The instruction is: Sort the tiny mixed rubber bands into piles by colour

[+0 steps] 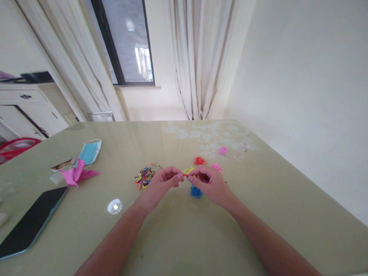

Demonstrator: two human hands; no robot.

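My left hand (164, 183) and my right hand (212, 184) meet over the middle of the table, thumbs and forefingers pinched. A small red rubber band (185, 175) runs between their fingertips, each hand gripping one end. Left of my left hand lies a mixed-colour heap of rubber bands (144, 177). Around my right hand are sorted heaps: red bands (199, 160) behind it, yellow bands (188, 170) partly hidden by the fingers, blue bands (196, 192) under it and pink bands (217, 167) just beyond.
On the left lie a black-screened phone (31, 222), a pink folded-paper piece (78, 173) and a blue face mask (90, 152). Another pink bit (223, 150) is farther back. A wall (315, 93) borders the glossy table (176, 251) on the right; curtains (196, 53) hang behind.
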